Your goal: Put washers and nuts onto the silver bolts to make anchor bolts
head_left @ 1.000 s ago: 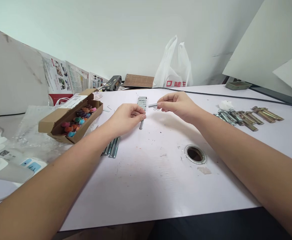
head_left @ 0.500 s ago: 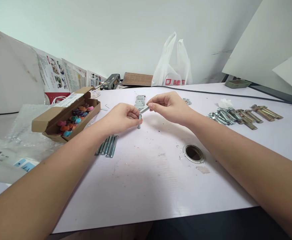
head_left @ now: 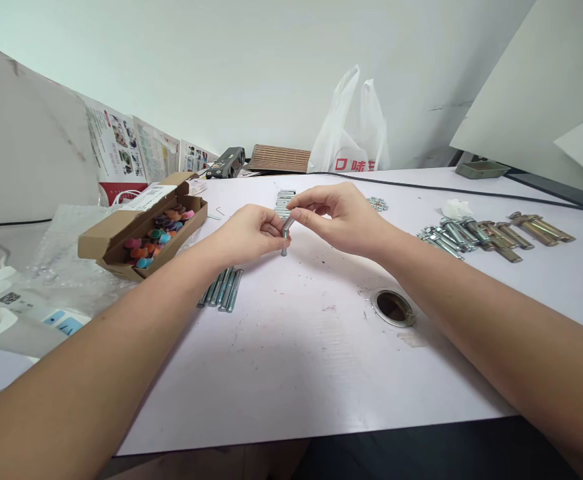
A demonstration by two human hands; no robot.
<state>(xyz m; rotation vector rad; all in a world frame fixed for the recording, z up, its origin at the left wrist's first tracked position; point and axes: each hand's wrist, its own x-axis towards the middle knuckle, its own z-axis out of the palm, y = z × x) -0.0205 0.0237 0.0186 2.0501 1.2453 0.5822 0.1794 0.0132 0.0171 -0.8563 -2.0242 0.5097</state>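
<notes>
My left hand (head_left: pixel 252 235) pinches a silver bolt (head_left: pixel 284 248) that stands nearly upright above the white table. My right hand (head_left: pixel 338 215) has thumb and fingers closed on a short metal sleeve (head_left: pixel 290 223), held tilted at the bolt's top end. Whether the sleeve is around the bolt's tip or only touches it, I cannot tell. Just behind the fingers lies a row of silver sleeves (head_left: pixel 286 197), partly hidden by the right hand. Several long bolts (head_left: pixel 224 291) lie side by side near my left forearm, which covers some of them.
An open cardboard box (head_left: pixel 181 235) of colourful pieces stands left, by bubble wrap (head_left: pixel 78 233). A round hole (head_left: pixel 394 308) pierces the table (head_left: pixel 291 373). Assembled anchor bolts (head_left: pixel 464 233), brassy bolts (head_left: pixel 544 228) and small nuts (head_left: pixel 378 204) lie right. Behind are a plastic bag (head_left: pixel 351 133) and black cable (head_left: pixel 411 184).
The sleeve in my right hand has tipped steeper and come closer over the bolt's top. My left hand still pinches the bolt. The whole view has shifted slightly.
</notes>
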